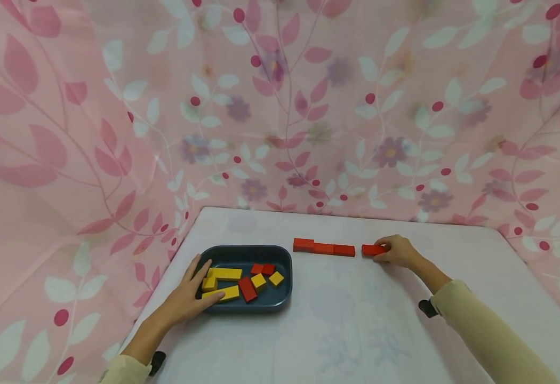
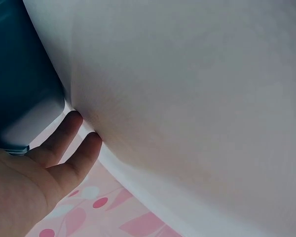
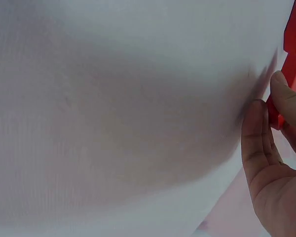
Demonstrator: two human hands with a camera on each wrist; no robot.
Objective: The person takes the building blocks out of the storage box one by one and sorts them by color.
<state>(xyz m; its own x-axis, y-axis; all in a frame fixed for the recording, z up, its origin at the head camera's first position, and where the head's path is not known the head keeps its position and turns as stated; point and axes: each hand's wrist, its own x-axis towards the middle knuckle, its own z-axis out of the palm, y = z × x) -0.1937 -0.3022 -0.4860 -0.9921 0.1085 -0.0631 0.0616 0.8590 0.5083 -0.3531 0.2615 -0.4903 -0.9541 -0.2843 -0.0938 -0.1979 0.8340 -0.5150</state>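
My right hand [image 1: 397, 250] pinches a red block [image 1: 373, 249] between thumb and fingers at the table's far side. In the right wrist view, the thumb lies along the pinched block [image 3: 292, 71], close to the end of another red block [image 3: 295, 29]. To the left stands a row of red blocks [image 1: 324, 248], its left end higher than the rest. My left hand [image 1: 189, 296] rests at the left end of a dark blue tray [image 1: 285, 277], thumb over the front rim. Two of its fingers [image 2: 79, 160] extend beside the tray wall in the left wrist view.
Inside the tray lie yellow blocks [image 1: 227, 274], long and short, and several red blocks [image 1: 247, 289]. A white cloth [image 1: 347, 320] covers the table. Pink floral fabric [image 1: 280, 106] hangs behind the table and along its left side.
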